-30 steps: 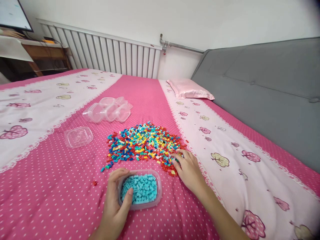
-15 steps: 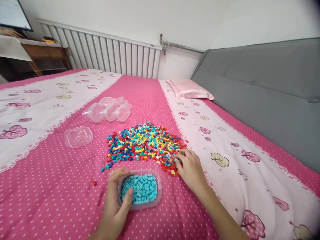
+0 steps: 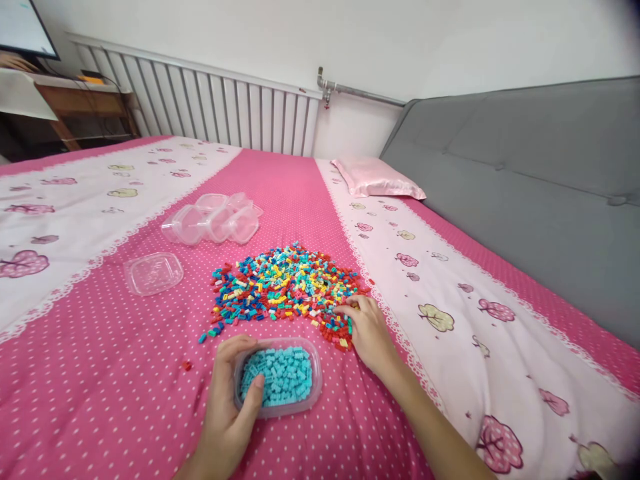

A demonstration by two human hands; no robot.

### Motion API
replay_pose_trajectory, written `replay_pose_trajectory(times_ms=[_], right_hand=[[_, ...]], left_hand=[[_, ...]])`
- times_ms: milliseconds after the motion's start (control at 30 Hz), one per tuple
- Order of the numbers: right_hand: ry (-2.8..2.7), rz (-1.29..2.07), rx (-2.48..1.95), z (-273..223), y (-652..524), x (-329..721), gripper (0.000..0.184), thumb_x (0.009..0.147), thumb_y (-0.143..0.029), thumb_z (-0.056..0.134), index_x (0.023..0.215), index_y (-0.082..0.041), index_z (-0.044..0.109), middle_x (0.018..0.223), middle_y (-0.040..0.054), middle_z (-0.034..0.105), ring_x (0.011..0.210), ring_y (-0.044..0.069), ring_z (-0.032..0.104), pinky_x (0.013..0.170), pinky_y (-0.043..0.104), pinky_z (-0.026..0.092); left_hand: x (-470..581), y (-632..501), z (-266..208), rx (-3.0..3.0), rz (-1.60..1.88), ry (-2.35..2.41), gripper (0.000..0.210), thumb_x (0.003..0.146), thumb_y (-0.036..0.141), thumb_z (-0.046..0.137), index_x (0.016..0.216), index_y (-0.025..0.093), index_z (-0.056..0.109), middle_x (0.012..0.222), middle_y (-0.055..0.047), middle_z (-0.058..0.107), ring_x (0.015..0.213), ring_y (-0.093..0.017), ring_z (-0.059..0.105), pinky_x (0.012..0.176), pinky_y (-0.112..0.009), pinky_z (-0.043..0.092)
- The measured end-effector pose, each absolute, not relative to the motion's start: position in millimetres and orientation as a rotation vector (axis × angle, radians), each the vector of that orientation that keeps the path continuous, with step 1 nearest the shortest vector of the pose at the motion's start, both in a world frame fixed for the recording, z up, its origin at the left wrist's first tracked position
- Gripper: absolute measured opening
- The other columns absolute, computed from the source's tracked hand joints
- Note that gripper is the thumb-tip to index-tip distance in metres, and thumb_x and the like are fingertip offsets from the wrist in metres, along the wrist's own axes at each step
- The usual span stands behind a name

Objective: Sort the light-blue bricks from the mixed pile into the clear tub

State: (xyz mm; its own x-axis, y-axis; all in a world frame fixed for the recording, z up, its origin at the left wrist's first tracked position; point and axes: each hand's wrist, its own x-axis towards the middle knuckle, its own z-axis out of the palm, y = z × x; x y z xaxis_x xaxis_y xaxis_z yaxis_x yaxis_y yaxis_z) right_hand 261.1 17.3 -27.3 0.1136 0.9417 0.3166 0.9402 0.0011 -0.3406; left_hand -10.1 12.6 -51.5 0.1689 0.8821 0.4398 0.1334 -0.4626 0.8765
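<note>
My left hand [image 3: 233, 400] grips the left side of a clear plastic container [image 3: 316, 393], its thumb reaching over the rim. Light-blue toy bricks [image 3: 287, 377] fill the container. Just beyond it lies a wide heap of small toy bricks [image 3: 280, 283] in red, yellow, blue, green and white. At the heap's right edge is my right hand [image 3: 367, 330], fingers bent and closed together among the bricks. Whatever the fingertips may hold is too small to make out. One red brick [image 3: 187, 365] lies alone, left of my left hand.
A clear lid [image 3: 154, 273] lies flat left of the heap. Behind it several clear containers [image 3: 213, 220] sit together on the pink bedspread [image 3: 125, 373]. A pink pillow [image 3: 377, 179] rests near the grey headboard [image 3: 525, 147]. At the far left, a person's hand [image 3: 17, 61] is by a monitor [image 3: 25, 30].
My right hand has shifted slightly left along the heap's edge, fingers still among the bricks. My left hand keeps its hold on the container. The whole view has drifted a little.
</note>
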Motion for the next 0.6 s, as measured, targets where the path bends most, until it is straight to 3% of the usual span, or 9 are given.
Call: replay_pose_trajectory(times_ms=[200, 600], right_hand=[[-1.774, -0.021, -1.946, -26.8, 21.5, 261.7, 0.028, 0.098, -0.018, 0.051, 0.109, -0.023, 0.076, 0.116, 0.0113, 0.059, 0.111, 0.028, 0.050, 0.100, 0.044, 0.044], [-1.771, -0.021, -1.971, -21.6, 40.3, 262.8, 0.009, 0.085, -0.018, 0.074, 0.079, -0.022, 0.079, 0.116, 0.0107, 0.064, 0.113, 0.030, 0.050, 0.097, 0.045, 0.044]], left_hand=[[-10.0, 13.2, -52.7, 1.729, 1.362, 0.963, 0.031, 0.097, 0.026, 0.053, 0.128, 0.029, 0.049, 0.123, -0.007, 0.053, 0.116, -0.024, 0.060, 0.102, -0.038, 0.048], [-9.8, 12.3, -50.5, 1.736, 1.352, 0.968, 0.030, 0.098, 0.027, 0.052, 0.127, 0.028, 0.049, 0.123, -0.007, 0.053, 0.116, -0.023, 0.059, 0.102, -0.037, 0.048]])
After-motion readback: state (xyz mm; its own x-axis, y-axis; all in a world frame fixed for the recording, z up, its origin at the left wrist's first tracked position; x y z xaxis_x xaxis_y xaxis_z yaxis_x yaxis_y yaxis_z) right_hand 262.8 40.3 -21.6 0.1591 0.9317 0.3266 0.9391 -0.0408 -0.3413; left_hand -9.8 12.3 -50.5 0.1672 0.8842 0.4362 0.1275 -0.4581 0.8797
